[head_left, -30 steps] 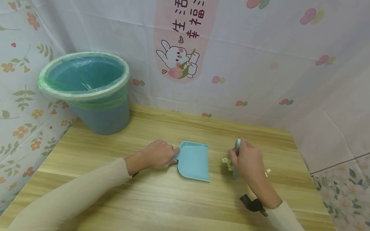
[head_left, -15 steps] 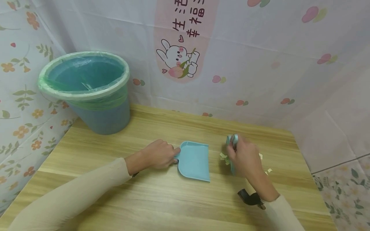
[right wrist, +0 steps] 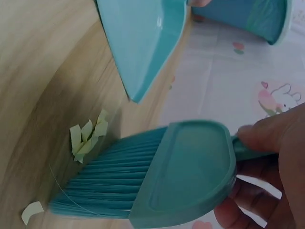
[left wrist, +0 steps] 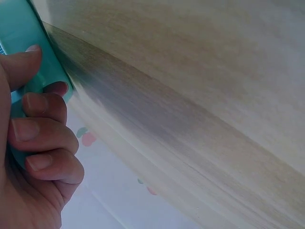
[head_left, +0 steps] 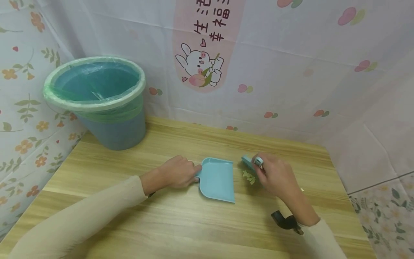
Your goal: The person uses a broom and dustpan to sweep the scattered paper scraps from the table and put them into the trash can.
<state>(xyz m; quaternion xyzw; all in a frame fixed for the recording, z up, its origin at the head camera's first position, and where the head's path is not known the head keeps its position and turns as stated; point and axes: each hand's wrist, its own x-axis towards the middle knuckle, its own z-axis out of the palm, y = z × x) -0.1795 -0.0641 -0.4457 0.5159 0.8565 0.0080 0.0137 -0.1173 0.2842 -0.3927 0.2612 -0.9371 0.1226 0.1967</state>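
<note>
A light-blue dustpan (head_left: 217,180) lies on the wooden table, its straight edge facing right. My left hand (head_left: 178,172) grips its short handle; in the left wrist view the fingers (left wrist: 45,129) curl round it. My right hand (head_left: 276,176) holds a small blue hand brush (right wrist: 186,167) by the handle, thumb along the neck. Its bristles (right wrist: 114,176) reach down to the table, right beside a small heap of pale yellow paper scraps (head_left: 248,177). That heap sits between the dustpan's edge and the brush. One stray scrap (right wrist: 32,211) lies near the bristle tips in the right wrist view.
A blue bin (head_left: 113,129) lined with a green bag stands at the table's back left corner. A printed white cloth (head_left: 278,64) hangs behind the table (head_left: 181,223). The right wrist carries a black strap mount (head_left: 284,220).
My right hand has turned the brush, and its head now shows to the left of the hand. The paper scraps have shifted slightly left, towards the dustpan. My left hand and the dustpan stay put.
</note>
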